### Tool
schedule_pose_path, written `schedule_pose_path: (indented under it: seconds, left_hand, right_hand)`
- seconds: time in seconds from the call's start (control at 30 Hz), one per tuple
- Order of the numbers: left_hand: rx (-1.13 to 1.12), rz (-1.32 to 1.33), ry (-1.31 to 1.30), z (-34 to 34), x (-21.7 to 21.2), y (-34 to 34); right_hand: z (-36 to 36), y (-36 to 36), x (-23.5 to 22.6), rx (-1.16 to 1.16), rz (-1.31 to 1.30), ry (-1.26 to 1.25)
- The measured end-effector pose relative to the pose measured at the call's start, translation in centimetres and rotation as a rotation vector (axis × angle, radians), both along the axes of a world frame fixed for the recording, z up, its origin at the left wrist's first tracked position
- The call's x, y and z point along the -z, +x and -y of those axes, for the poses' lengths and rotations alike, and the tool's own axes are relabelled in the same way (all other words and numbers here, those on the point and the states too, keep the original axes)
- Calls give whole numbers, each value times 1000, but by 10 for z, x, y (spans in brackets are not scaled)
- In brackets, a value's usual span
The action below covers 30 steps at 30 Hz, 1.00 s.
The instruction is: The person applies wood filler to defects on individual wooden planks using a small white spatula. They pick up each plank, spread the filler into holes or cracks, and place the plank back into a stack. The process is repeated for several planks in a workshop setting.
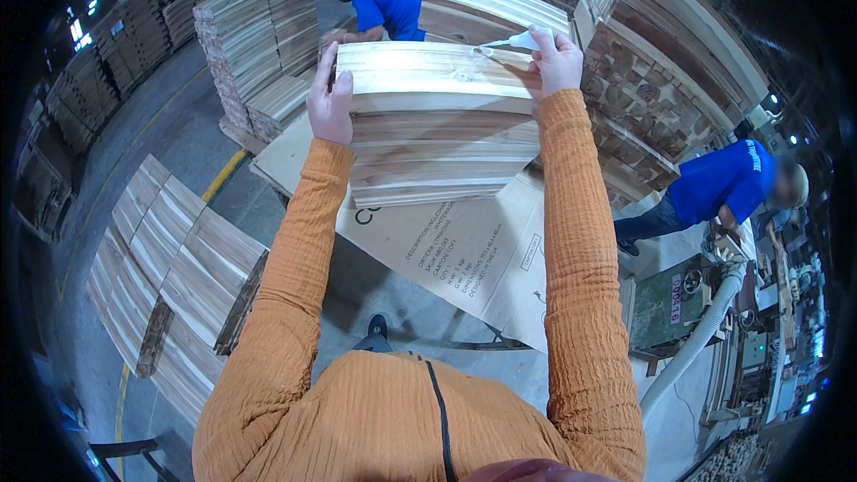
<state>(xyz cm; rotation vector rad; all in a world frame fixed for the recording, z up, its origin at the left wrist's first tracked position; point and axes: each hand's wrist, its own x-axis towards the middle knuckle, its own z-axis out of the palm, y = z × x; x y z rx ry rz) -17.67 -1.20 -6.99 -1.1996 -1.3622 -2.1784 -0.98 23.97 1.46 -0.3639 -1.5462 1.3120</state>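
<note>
Key relation: white tube (541,37) vs. pale board (402,67). Tube's in R hand (559,61), pinched btw thumb & fingers, narrow tip pointing L, over the board's far edge toward its R end. A brownish mark (485,51) in the wood lies just L of the tip; can't tell if tip & wood touch.

Board's at the top of the view, in front of the person, long axis running L–R, i.e. roughly in line w/ the tube. R hand is the nearer one to mark & tip; L hand (330,107) is well apart, at the board's opposite end.

L grip: closed round that end, thumb on the near side, fingers along the end/far side. R grip: narrow, on the tube; lower fingers are by the board's R end, contact unclear.

Below the board: stack of striped boards (437,152), same L–R lie, on a cardboard sheet (464,272). Can't tell if the pale board rests fully on the stack or is tilted a bit.
</note>
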Motion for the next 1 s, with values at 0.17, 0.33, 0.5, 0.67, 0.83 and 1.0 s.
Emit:
schedule_pose_path:
  seconds: [0.17,0.33,0.5,0.67,0.83,1.0]
  left_hand:
    - [9,14,22,-3,0,-2]
    - [4,13,10,-3,-1,-3]
    - [-22,6,9,-2,0,-2]
    - [-17,4,4,0,1,-3]
    - [-14,22,3,0,0,0]
    - [-32,15,-18,0,0,0]
  right_hand:
    - [-1,5,0,-253,-70,-14]
    - [6,9,-2,-288,58,78]
    - [8,13,-4,-318,130,114]
    - [12,13,-4,-298,158,114]
    - [12,15,-4,-300,153,108]
    - [12,14,-4,-293,135,110]
